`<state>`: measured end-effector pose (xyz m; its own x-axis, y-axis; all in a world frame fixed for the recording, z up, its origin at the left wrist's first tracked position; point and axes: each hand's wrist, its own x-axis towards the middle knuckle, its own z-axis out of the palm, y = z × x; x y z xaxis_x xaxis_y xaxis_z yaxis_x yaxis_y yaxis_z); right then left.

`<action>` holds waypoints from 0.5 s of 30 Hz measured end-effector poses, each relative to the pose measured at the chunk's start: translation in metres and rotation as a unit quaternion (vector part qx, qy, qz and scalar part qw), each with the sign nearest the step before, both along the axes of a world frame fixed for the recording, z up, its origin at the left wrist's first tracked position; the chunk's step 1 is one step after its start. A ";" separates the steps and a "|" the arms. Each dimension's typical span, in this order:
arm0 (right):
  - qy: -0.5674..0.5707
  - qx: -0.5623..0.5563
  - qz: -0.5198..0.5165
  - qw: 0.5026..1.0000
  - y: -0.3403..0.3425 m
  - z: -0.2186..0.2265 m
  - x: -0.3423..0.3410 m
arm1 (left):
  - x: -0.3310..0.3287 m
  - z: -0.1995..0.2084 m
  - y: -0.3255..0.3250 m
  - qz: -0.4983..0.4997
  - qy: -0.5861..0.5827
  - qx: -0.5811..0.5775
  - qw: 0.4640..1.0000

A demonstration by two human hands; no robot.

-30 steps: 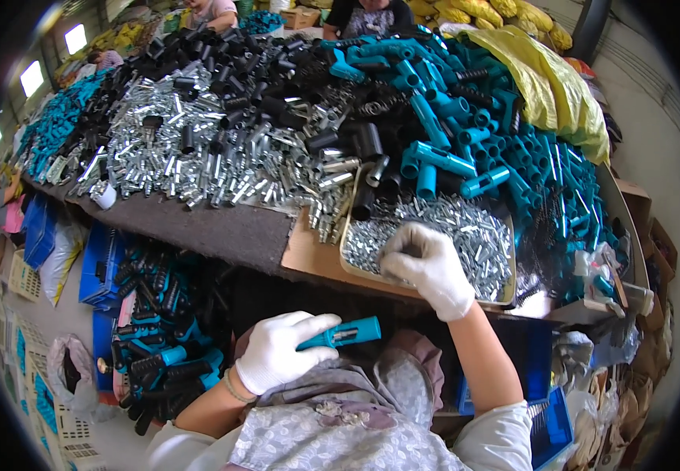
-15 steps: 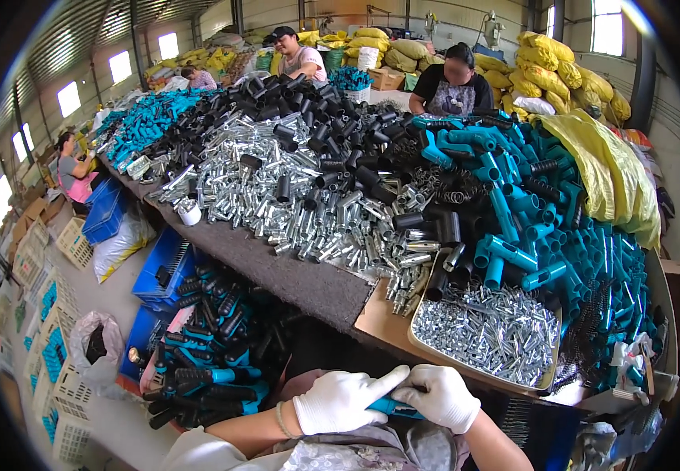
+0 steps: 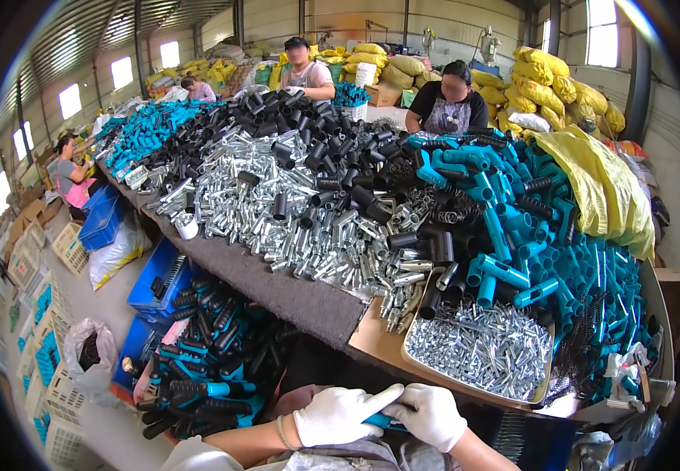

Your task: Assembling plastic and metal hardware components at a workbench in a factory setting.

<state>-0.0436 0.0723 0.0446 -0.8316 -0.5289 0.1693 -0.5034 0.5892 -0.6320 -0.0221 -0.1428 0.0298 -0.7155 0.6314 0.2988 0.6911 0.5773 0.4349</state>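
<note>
Low in front of me, both hands wear white gloves and meet around a teal plastic piece (image 3: pixel 379 421). My left hand (image 3: pixel 338 418) is closed on its left part, with one finger reaching across toward the other hand. My right hand (image 3: pixel 432 416) grips the right end with curled fingers. Most of the piece is hidden by the gloves, so its full shape cannot be seen. Just beyond my hands, a shallow tray (image 3: pixel 477 353) holds small silvery metal parts.
Teal tubular parts (image 3: pixel 504 224) are heaped at right, silvery metal tubes (image 3: pixel 253 188) and black sleeves (image 3: pixel 332 153) across the table. Teal-and-black handles (image 3: pixel 214 345) are piled at lower left, near a blue bin (image 3: pixel 155 282). Several people work around the table; one (image 3: pixel 451 102) sits opposite.
My hands have drawn slightly closer together, and less of the teal piece shows. The view has shifted a little. Across the table, the person in a cap has straightened up.
</note>
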 end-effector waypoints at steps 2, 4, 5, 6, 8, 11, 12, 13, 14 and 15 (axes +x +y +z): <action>0.060 0.032 0.007 0.998 -0.002 0.003 0.004 | 0.001 -0.002 -0.001 0.002 0.002 0.008 1.000; 0.102 0.036 0.031 0.994 0.001 0.003 0.007 | 0.003 -0.005 -0.003 0.013 -0.003 -0.001 1.000; 0.113 0.048 0.053 0.991 0.002 0.003 0.007 | 0.002 -0.006 -0.004 0.017 -0.008 0.010 1.000; 0.113 0.050 0.050 0.991 0.003 0.005 0.008 | 0.000 -0.010 -0.003 0.015 -0.008 0.012 1.000; 0.122 0.087 0.059 0.987 0.002 0.007 0.012 | -0.003 -0.016 -0.003 0.017 -0.005 0.016 1.000; 0.110 0.084 0.077 0.987 0.004 0.006 0.016 | 0.000 -0.009 -0.006 0.025 0.000 -0.002 1.000; 0.097 0.065 0.081 0.990 0.009 0.006 0.022 | -0.001 -0.010 -0.006 0.025 0.001 -0.001 1.000; 0.099 0.066 0.082 0.990 0.009 0.006 0.022 | -0.001 -0.013 -0.006 0.021 -0.010 0.010 1.000; 0.078 0.095 0.078 0.989 0.008 0.006 0.022 | -0.002 -0.014 -0.006 0.016 -0.022 0.020 0.999; 0.056 0.124 0.073 0.988 0.008 0.005 0.023 | -0.001 -0.012 -0.004 0.015 -0.021 0.021 0.999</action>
